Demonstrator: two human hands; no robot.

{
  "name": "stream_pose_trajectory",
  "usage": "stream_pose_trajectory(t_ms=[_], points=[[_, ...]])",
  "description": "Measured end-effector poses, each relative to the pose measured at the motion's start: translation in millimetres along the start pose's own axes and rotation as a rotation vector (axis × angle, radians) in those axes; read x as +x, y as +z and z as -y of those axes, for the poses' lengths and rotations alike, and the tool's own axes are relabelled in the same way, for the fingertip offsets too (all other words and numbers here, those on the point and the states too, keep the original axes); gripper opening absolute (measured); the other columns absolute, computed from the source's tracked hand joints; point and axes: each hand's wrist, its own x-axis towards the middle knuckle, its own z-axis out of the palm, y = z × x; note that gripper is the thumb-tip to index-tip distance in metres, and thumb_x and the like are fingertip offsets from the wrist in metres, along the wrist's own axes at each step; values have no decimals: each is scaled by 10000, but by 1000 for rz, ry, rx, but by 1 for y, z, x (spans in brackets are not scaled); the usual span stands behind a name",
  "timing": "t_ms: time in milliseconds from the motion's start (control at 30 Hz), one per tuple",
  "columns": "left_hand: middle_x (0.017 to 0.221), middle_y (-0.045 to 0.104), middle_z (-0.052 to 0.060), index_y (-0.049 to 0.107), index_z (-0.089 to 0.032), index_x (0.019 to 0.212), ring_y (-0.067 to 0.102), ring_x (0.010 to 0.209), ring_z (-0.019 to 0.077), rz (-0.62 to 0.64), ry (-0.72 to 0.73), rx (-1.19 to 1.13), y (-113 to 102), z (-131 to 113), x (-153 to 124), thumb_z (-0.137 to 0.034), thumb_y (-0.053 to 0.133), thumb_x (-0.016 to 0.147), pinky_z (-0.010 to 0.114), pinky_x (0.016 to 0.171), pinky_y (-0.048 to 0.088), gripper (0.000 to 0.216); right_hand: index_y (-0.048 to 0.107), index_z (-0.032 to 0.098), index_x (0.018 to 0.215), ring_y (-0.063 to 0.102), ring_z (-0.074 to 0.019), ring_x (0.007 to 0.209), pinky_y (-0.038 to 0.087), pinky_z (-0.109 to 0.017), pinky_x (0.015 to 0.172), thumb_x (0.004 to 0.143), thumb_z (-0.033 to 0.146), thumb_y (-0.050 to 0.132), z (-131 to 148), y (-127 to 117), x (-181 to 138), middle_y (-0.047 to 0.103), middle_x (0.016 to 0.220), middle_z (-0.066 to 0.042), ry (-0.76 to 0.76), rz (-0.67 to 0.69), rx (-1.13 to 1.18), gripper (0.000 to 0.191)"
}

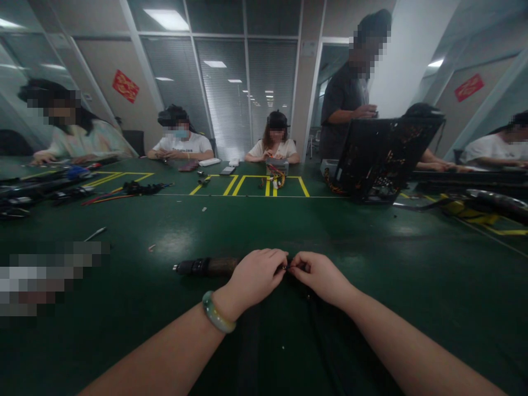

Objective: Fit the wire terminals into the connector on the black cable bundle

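A dark, brown-bodied electric screwdriver (220, 267) lies across the green table, its silver tip pointing left. My left hand (258, 275), with a green bangle at the wrist, is closed over the tool's right end. Close beside it, my right hand (315, 275) has its fingers pinched together at that same end. What sits between those fingertips is small, dark and mostly hidden. A dark cord (314, 319) trails from below my right hand toward the near edge.
Across the table (198, 341) several people sit or stand. A black computer case (379, 159) stands at the back right, with dark parts (501, 203) further right. Cables (136, 190) lie at the left. A thin light tool (95, 234) and a blurred-out object (37, 278) are nearer.
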Motion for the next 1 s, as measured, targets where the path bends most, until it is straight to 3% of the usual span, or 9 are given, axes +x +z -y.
stream_pose_trajectory(t_ms=[767,1000], points=[[1077,637,42,559,-209,973,616,985,219,-6,-27,-5,-1,-1,-1,-241,600,861,375,893,483,124,671,207,895,613,-150,702,414,-241,608,888,275,575,3,-2,-1,692,823,7,55,31,7,118],[1123,633,16,567,-225,987,599,1018,200,32,26,12,-4,-3,1,-144,564,864,363,902,467,147,682,220,899,599,-144,671,394,-234,571,889,299,580,3,-2,-2,683,800,15,52,34,-13,129]])
